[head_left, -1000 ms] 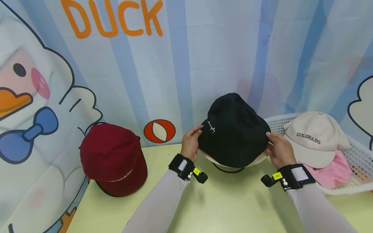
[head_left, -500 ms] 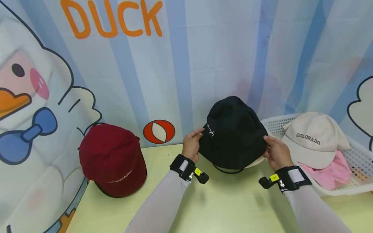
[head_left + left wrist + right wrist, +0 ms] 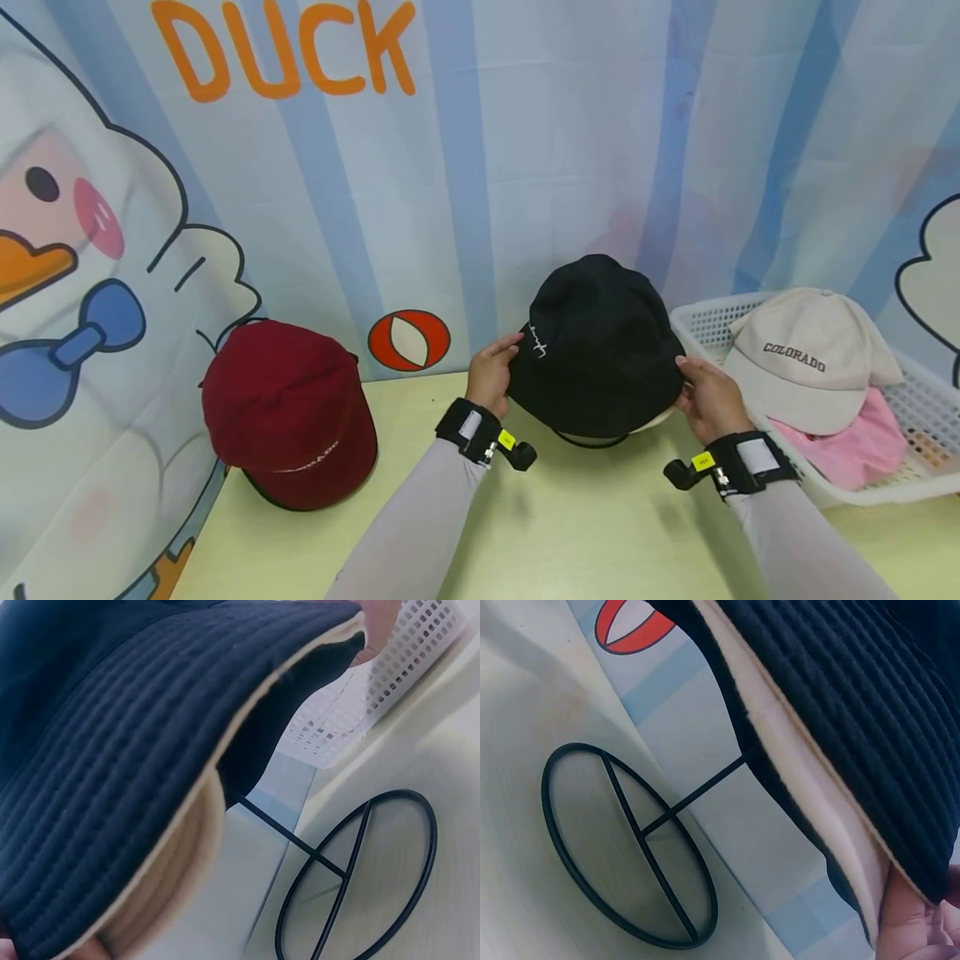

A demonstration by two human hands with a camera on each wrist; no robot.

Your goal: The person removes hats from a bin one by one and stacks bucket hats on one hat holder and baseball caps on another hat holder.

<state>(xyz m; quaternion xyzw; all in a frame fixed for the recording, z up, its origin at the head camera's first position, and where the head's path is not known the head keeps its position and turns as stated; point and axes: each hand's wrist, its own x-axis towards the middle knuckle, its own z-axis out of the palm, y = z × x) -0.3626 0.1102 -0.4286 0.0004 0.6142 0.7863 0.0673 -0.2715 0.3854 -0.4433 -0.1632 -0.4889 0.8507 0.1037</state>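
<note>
A black bucket hat (image 3: 596, 346) with a cream lining and small white script sits over a black wire stand (image 3: 592, 440) at the back of the table. My left hand (image 3: 491, 375) pinches its left brim and my right hand (image 3: 705, 396) pinches its right brim. The left wrist view shows the quilted brim (image 3: 112, 787) above the stand's ring base (image 3: 360, 877). From the right wrist, the brim (image 3: 870, 712) hangs over the same ring (image 3: 630, 847), with my fingertips (image 3: 915, 930) under the brim edge. The stand's top is hidden inside the hat.
A dark red cap (image 3: 292, 412) stands at the left of the pale yellow table (image 3: 570, 533). A white plastic basket (image 3: 922, 487) at the right holds a beige "COLORADO" cap (image 3: 810, 358) on a pink cloth (image 3: 855, 446). A cartoon duck curtain hangs close behind.
The black hat has come down a little over the stand, and both hands have dropped with it while keeping their hold on the brim.
</note>
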